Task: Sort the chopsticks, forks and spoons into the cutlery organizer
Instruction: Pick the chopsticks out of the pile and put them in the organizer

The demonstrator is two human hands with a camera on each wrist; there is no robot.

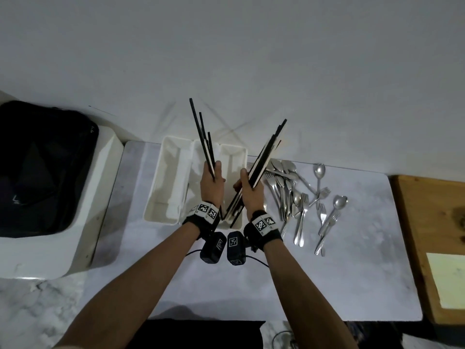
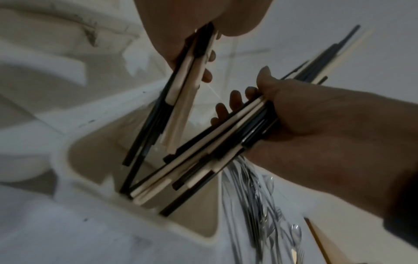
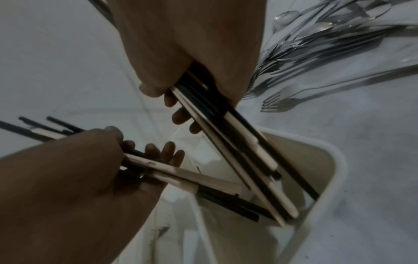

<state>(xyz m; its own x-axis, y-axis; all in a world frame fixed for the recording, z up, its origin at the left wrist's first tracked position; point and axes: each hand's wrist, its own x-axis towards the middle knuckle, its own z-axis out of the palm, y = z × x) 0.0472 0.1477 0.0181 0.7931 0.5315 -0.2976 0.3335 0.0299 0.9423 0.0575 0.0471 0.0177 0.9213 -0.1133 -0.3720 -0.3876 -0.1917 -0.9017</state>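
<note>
The white cutlery organizer (image 1: 173, 157) with three long compartments lies at the back of the mat. My left hand (image 1: 214, 175) grips a few black-and-cream chopsticks (image 1: 201, 132) that lean up and to the left. A thicker bundle of chopsticks (image 1: 266, 154) slants up to the right in the grip of my right hand (image 1: 247, 182). The lower ends of both bundles (image 2: 147, 189) stand in the near end of the right compartment (image 3: 334, 151). Several steel forks and spoons (image 1: 297, 195) lie in a loose pile right of the organizer.
A black bag (image 1: 42, 170) sits on a white appliance at the left. A wooden board (image 1: 432, 235) with a pale sheet (image 1: 448, 280) is at the right edge. The white mat (image 1: 352, 273) lies on a marbled counter, with a wall close behind.
</note>
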